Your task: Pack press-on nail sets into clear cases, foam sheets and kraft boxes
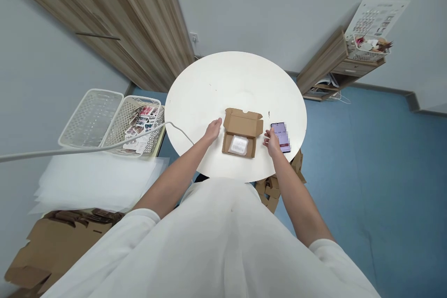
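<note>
In the head view, the left hand (212,130) is hovering or resting near the middle of the frame, just left of a small cardboard box (243,124). It is pointing its fingers toward the box, loosely open and holding nothing visible; whether its edge is touching the table (233,79), I cannot tell. The right hand (272,141) is standing open just right of the box, its fingers bent a little and parted. It is covering part of the left edge of a phone (283,138), and contact between them cannot be told.

The box is lying at the centre of the frame, its lid folding back toward the top, and a whitish, see-through packet (239,145) is sitting inside the tray part. The round white table is carrying box and phone.

At the left of the frame, a white basket (113,131) is holding printed cards (144,122), with pale sheets (94,181) lying below it. More cardboard (59,249) is filling the lower left corner.
</note>
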The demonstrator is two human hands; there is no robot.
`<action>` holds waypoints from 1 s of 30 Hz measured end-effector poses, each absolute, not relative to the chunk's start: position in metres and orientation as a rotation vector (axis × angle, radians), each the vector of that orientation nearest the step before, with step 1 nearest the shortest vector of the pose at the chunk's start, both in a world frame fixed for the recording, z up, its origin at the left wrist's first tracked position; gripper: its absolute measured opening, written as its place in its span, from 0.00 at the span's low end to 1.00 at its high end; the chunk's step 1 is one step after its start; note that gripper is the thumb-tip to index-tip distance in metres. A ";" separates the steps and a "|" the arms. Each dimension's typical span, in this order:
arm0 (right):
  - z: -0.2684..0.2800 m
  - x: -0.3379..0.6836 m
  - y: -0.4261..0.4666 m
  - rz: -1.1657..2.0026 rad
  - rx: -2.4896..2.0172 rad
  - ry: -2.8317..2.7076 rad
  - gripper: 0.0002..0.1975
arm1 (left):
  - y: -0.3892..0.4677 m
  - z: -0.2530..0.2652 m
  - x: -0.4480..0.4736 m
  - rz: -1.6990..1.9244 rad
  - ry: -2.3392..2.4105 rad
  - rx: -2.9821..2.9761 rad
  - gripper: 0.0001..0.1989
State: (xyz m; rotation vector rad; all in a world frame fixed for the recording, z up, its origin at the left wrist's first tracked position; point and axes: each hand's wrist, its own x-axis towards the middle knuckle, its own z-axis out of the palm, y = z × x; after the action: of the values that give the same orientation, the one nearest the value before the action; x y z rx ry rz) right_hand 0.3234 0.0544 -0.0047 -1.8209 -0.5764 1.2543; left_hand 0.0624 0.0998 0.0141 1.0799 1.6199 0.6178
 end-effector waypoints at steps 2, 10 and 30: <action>-0.005 0.323 0.064 1.364 -1.767 -0.536 0.28 | 0.106 0.017 0.065 0.602 1.561 1.025 0.29; 0.001 0.310 0.078 1.526 -1.706 -0.720 0.38 | 0.108 0.025 0.074 0.583 1.503 0.928 0.32; 0.013 0.309 0.035 1.496 -1.585 -0.998 0.41 | 0.072 0.028 0.048 0.553 1.239 1.043 0.40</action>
State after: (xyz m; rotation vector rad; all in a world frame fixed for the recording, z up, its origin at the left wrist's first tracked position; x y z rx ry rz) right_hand 0.3089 0.0354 0.0126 -1.5853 -0.9979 1.4961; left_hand 0.0477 0.0719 0.0276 1.0431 1.2390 0.5529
